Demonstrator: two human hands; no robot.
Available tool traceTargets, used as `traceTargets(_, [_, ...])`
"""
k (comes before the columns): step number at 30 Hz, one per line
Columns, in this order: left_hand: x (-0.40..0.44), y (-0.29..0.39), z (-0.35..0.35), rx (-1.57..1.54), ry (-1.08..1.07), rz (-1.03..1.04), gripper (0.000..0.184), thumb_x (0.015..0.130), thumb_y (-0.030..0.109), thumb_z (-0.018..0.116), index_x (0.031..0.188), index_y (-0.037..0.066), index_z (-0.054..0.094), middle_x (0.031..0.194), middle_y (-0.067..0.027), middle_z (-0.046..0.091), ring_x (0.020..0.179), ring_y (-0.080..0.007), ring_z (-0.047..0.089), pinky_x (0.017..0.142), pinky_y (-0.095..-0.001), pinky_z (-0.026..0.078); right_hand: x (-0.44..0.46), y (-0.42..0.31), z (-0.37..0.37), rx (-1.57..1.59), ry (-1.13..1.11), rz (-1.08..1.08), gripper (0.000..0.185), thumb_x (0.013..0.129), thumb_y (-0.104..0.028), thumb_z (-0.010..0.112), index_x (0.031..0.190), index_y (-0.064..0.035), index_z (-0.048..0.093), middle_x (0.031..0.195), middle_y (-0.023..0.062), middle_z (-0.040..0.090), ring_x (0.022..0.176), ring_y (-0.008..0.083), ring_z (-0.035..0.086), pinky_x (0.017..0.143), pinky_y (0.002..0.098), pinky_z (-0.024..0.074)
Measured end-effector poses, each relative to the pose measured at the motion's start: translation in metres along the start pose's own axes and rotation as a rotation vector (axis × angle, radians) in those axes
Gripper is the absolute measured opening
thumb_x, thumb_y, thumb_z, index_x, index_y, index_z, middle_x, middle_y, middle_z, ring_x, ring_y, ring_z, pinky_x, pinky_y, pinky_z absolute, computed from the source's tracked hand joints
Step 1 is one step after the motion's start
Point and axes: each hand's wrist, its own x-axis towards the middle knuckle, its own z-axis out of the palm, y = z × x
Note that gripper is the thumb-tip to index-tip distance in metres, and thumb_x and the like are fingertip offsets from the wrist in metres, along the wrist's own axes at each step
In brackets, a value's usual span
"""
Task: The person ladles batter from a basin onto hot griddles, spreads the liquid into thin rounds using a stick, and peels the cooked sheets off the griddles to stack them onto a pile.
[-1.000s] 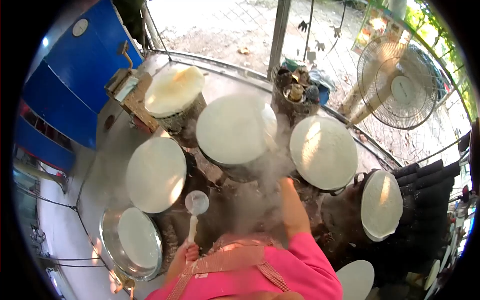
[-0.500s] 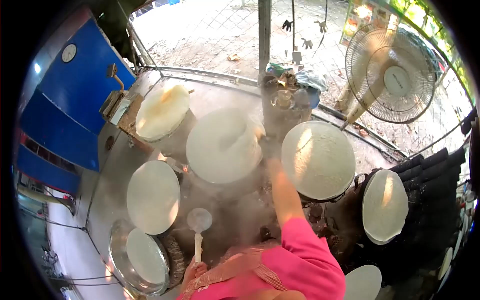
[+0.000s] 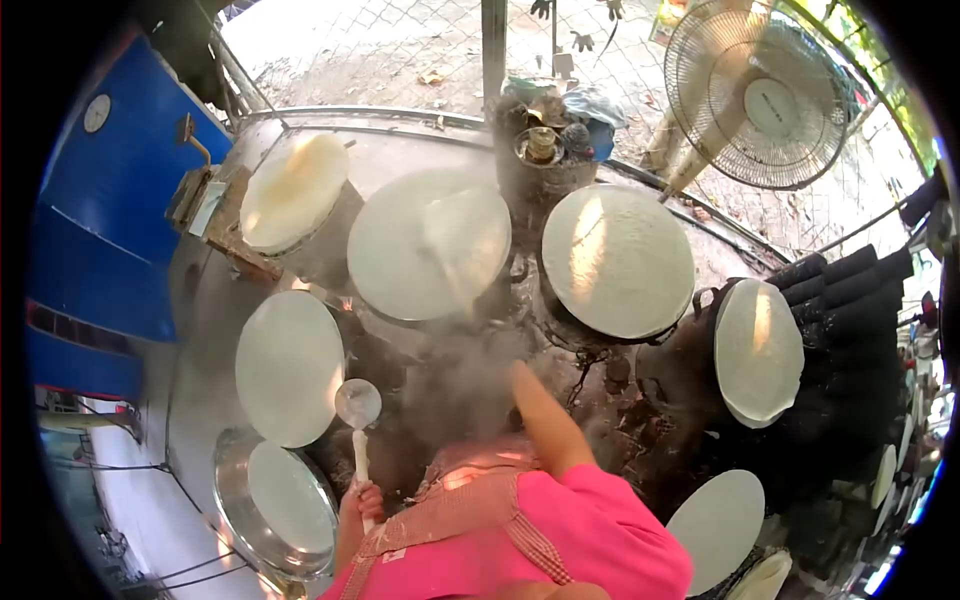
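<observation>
My left hand is wrapped around the pale handle of a ladle, its round bowl held upward. My right forearm reaches forward; steam and blur hide the fingers of my right hand. Beyond it is a wide round pot top with a smooth white surface, steam and a pale streak crossing its right half. To its right sits another white-topped pot with a dark rim. A white disc stands left of the ladle. Nearest my left hand is a metal basin holding a white round surface.
A white-topped pot stands far left; another white round top is at right, beside dark ridged sheets. A pale disc lies lower right. A standing fan and a cluttered bin are at the back.
My right hand has drawn back from the middle pot's right edge toward my body. The view has shifted, so the scene sits higher and further left. My left hand still holds the ladle.
</observation>
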Motion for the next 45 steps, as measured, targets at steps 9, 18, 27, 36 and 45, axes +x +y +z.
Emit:
traceTargets(9, [0.007,0.003,0.023,-0.222,-0.069,-0.108,0.029,0.083,0.018,0.041,0.056,0.009,0.035,0.047,0.0013,0.033,0.036,-0.0083,0.032,0.034,-0.0226,0.029,0.138,0.057,0.025,0.030,-0.096,0.000,0.036,0.083,-0.035,0.036,0.078,-0.0101,0.060,0.069,0.0129,0.061,0.063,0.0299,0.058,0.055,0.0410,0.0447])
traceTargets(18, [0.112,0.094,0.091,0.097,-0.194,-0.023,0.029,0.086,0.018,0.034,0.057,0.012,0.032,0.045,0.0015,0.029,0.033,-0.0094,0.027,0.030,-0.0235,0.027,0.084,0.066,-0.065,0.073,-0.263,-0.222,0.028,0.080,-0.033,0.044,0.081,-0.0107,0.061,0.073,0.0170,0.059,0.067,0.0326,0.056,0.058,0.0419,0.0441])
traceTargets(27, [0.189,0.050,0.209,0.531,-0.005,0.466,0.010,0.079,0.008,0.046,0.076,0.009,0.036,0.050,0.0007,0.030,0.035,-0.0091,0.029,0.031,-0.0221,0.026,0.017,0.068,-0.068,-0.187,-0.326,-0.133,0.026,0.083,-0.029,0.040,0.088,-0.0120,0.059,0.069,0.0118,0.059,0.066,0.0271,0.058,0.056,0.0367,0.0452])
traceTargets(36, [0.088,0.025,0.135,0.477,-0.101,0.298,0.014,0.088,0.027,0.039,0.077,0.020,0.044,0.045,0.0018,0.028,0.031,-0.0087,0.027,0.026,-0.0224,0.022,-0.075,0.001,-0.110,-0.012,-0.089,-0.329,0.027,0.078,-0.031,0.045,0.095,-0.0145,0.058,0.072,0.0122,0.057,0.061,0.0268,0.054,0.054,0.0388,0.0428])
traceTargets(45, [0.068,0.031,0.105,-0.077,-0.379,-0.461,0.032,0.091,0.021,0.032,0.121,0.016,0.039,0.055,-0.0019,0.033,0.040,-0.0110,0.035,0.033,-0.0238,0.032,-0.162,-0.001,-0.152,0.039,0.169,-0.116,0.036,0.081,-0.033,0.049,0.106,-0.0079,0.056,0.063,0.0122,0.054,0.057,0.0267,0.053,0.052,0.0364,0.0403])
